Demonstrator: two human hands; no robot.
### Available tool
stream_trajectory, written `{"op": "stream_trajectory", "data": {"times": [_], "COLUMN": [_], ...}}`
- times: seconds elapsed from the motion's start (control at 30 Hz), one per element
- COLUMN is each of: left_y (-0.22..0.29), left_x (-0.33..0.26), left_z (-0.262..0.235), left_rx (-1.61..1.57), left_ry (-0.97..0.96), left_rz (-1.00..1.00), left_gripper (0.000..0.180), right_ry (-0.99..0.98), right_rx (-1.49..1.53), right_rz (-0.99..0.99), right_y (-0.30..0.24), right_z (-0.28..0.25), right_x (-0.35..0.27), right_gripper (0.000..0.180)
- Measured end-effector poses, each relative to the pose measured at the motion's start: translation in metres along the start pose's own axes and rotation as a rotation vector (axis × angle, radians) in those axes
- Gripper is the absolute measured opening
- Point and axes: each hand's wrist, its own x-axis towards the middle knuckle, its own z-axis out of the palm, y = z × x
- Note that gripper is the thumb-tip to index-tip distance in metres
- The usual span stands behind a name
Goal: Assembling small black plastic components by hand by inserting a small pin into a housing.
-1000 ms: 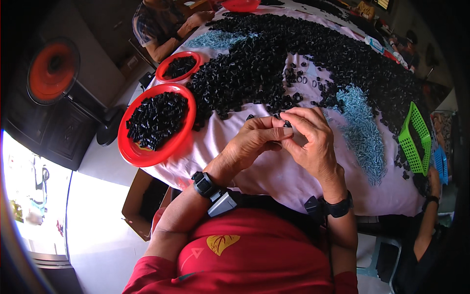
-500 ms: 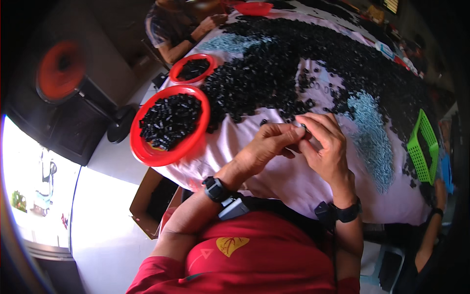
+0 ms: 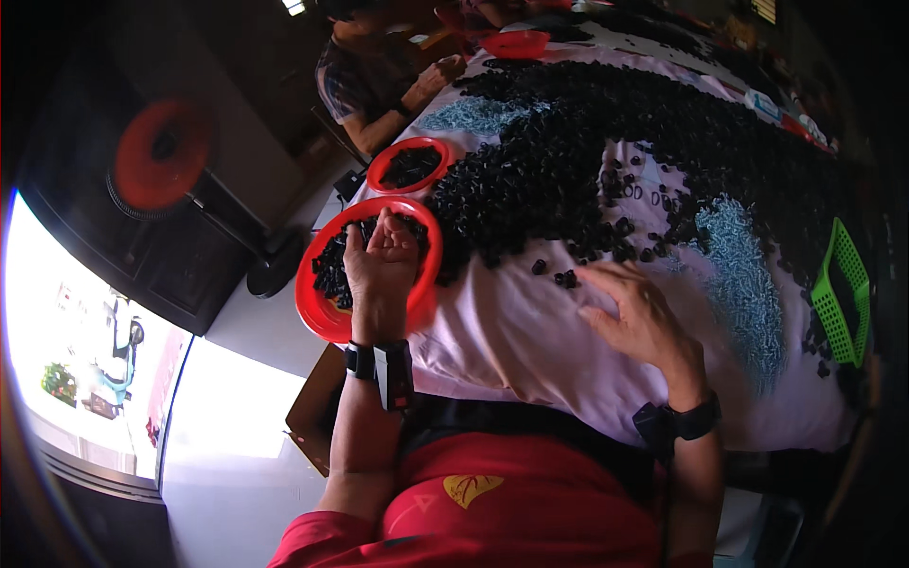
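My left hand [image 3: 383,267] is over the large red basin [image 3: 434,276], palm turned up. Its fingers are loosely curled and apart, and I see nothing held in them. Small black plastic pieces [image 3: 331,275] fill that basin. On the right, my right hand [image 3: 636,317] hovers above the pale pink cloth [image 3: 502,331], fingers spread and slightly blurred. Its fingertips are near a few loose black pieces [image 3: 566,279] at the front edge of the big black heap [image 3: 530,180]. A pile of small light-blue pieces [image 3: 743,284] lies to the right of that hand.
A smaller red basin [image 3: 437,172] of black pieces stands behind the large one. At far left, a person [image 3: 369,95] sits at the table. A green basket [image 3: 841,293] stands at the right edge, and a fan [image 3: 163,156] on the left.
My hands were together at the cloth's middle, fingering a small piece. Now the left has swung left over the large basin and loosened; the right has opened near the loose pieces. The view has shifted.
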Motion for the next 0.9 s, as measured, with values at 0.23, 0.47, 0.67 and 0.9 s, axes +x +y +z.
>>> {"op": "stream_trajectory", "data": {"times": [0.23, 0.47, 0.67, 0.9], "left_y": [-0.056, -0.124, -0.108, -0.094], "left_x": [-0.034, -0.038, -0.031, -0.048], "left_z": [0.009, 0.01, -0.002, -0.008], "left_rx": [1.089, 1.336, 1.751, 1.958], "left_ry": [-0.631, -0.741, -1.073, -1.153], "left_rz": [-0.412, -0.064, -0.307, 0.166], "left_gripper": [0.04, 0.063, 0.028, 0.02], "right_ry": [-0.166, -0.019, -0.251, -0.176], "right_rx": [0.109, -0.113, 0.089, -0.115], "right_rz": [0.461, 0.235, 0.357, 0.261], "right_y": [-0.014, -0.008, -0.032, -0.011], "right_z": [-0.026, -0.033, -0.035, -0.037], "right_x": [-0.008, -0.013, -0.016, -0.008], "right_gripper": [0.032, 0.028, 0.018, 0.033]}}
